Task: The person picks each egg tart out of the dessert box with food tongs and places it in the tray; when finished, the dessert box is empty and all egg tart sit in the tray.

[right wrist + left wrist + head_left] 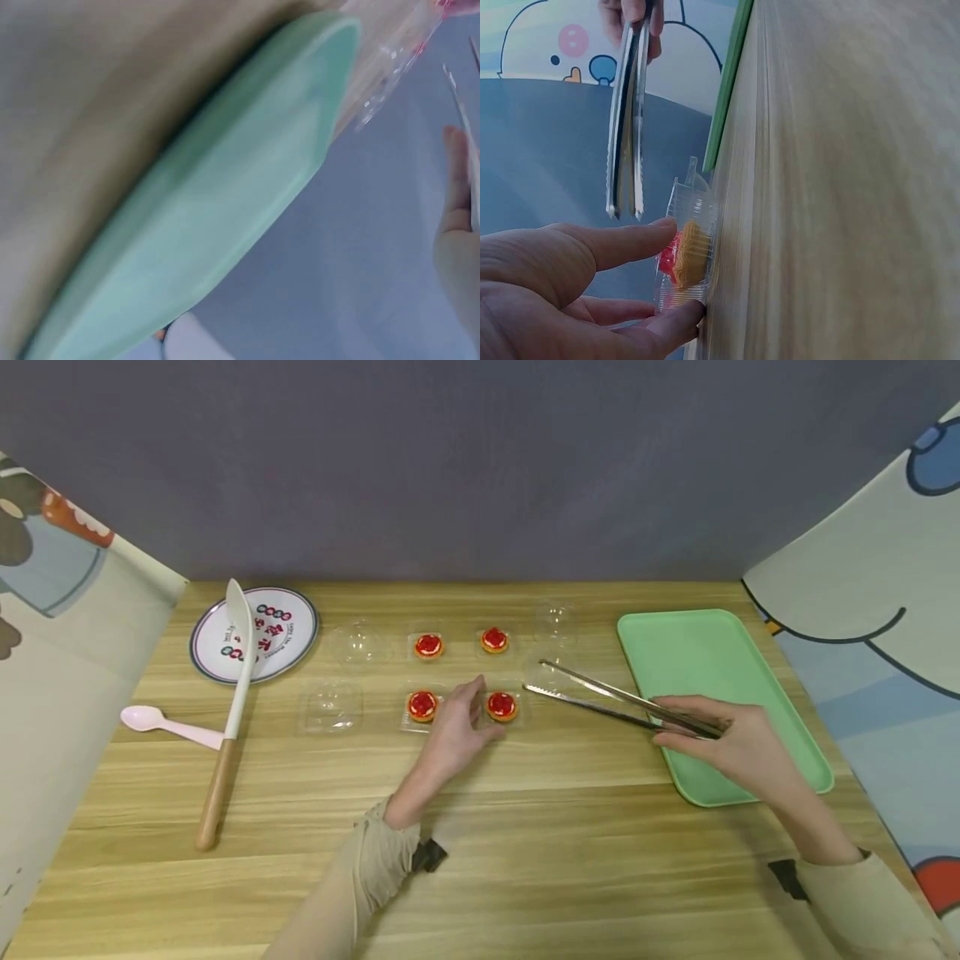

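Note:
My left hand is at the near right tart, a small pastry with a red topping in an opened clear plastic case. In the left wrist view, its thumb and fingers pinch the case from two sides. My right hand holds metal tongs over the green tray's left edge. Their tips stand slightly apart, with nothing between them, just right of that tart. Close by are three similar tarts: one near left, one far left and one far right.
On the right lies a green tray. Clear domed lids flank the tarts. At left, a long spoon with a wooden handle leans across a printed plate, beside a pink spoon. Walls border the table's back and sides.

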